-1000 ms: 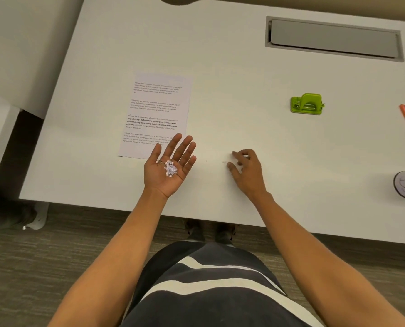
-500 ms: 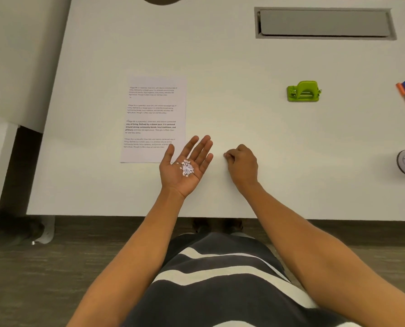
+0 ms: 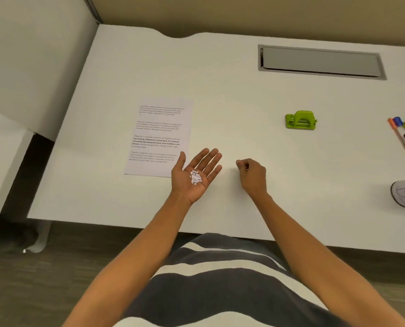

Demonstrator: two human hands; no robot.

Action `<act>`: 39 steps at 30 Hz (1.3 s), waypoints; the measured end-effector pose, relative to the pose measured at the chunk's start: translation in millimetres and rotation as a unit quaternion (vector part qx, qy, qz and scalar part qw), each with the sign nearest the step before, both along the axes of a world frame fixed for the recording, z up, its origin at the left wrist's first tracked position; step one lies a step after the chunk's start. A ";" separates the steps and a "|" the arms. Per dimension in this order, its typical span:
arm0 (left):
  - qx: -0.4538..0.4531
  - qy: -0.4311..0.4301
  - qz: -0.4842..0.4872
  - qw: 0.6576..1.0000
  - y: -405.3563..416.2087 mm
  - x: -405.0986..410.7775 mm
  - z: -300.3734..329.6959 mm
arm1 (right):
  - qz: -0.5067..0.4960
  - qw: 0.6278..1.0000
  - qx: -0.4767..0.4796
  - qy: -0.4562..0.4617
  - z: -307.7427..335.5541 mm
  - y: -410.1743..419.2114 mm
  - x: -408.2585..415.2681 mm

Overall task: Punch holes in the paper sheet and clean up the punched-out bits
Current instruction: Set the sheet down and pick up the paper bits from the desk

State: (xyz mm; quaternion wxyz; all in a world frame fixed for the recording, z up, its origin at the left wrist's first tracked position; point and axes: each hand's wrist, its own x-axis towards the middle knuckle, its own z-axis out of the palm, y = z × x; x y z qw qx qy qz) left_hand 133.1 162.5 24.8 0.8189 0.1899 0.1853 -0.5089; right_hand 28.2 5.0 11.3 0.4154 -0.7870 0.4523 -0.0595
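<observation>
Head view: the left hand (image 3: 195, 177) lies palm up and spread flat on the white desk (image 3: 244, 95), fingers released, cradling a small heap of punched-out bits (image 3: 195, 177) in the hollow of the palm. Nothing closes over them; they simply rest there. Just to the right of that open palm, a short gap away, the right hand (image 3: 252, 174) is curled into a loose fist with thumb and fingertips pinched together at the desk surface. Whether a bit is caught in that pinch cannot be told, as anything there is too small or hidden.

The paper sheet (image 3: 159, 135) lies flat just beyond and to the left of the open palm, its near right corner tucked under the thumb side. No holes can be made out on it. The green hole punch (image 3: 301, 120) stands well apart, beyond and to the right of the fist, untouched.

Judging by this, the punching looks finished and the clean-up well advanced: most bits are gathered in the palm, and the desk between the hands shows no obvious strays. What seems left is any last bit and disposing of the handful.
</observation>
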 end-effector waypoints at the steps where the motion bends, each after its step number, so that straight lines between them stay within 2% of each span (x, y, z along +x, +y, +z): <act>1: 0.003 0.000 0.007 1.000 -4.3 -3.1 -1.5 | -0.004 1.000 0.002 -0.024 11.5 -3.6 -0.8; 4: 0.005 -0.002 0.017 1.000 -19.7 -13.2 0.5 | 0.040 0.997 -0.001 -0.072 52.9 -5.8 0.6; 7: 0.006 -0.001 0.026 1.000 -35.6 -21.3 5.6 | 0.144 0.986 0.004 -0.084 87.2 -0.1 3.7; 11: 0.039 -0.018 0.019 0.999 -51.6 -33.6 13.8 | 0.280 0.958 -0.028 -0.057 110.9 5.7 3.9; 14: 0.057 -0.044 0.011 0.997 -60.5 -41.6 19.1 | 0.329 0.943 -0.041 -0.032 118.0 -0.3 0.8; 18: 0.056 -0.035 0.038 0.997 -73.0 -48.5 23.3 | 0.369 0.925 -0.089 0.024 130.7 -14.5 -2.4; 23: 0.039 -0.026 0.068 0.997 -84.4 -61.0 22.5 | 0.358 0.927 -0.110 -0.030 143.7 -28.1 -10.1; 28: 0.015 -0.028 0.108 0.994 -82.8 -57.4 27.4 | 0.301 0.936 -0.040 -0.177 139.8 -45.4 -21.2; 30: -0.001 -0.027 0.122 0.992 -77.9 -51.5 30.2 | 0.256 0.945 -0.008 -0.206 132.3 -54.5 -23.7; 35: -0.014 -0.019 0.134 0.991 -60.7 -30.1 33.7 | 0.118 0.965 0.140 -0.191 97.3 -75.6 -21.5; 39: -0.020 -0.024 0.118 0.993 -43.2 -12.8 36.7 | 0.085 0.981 0.136 -0.109 56.1 -73.5 -20.4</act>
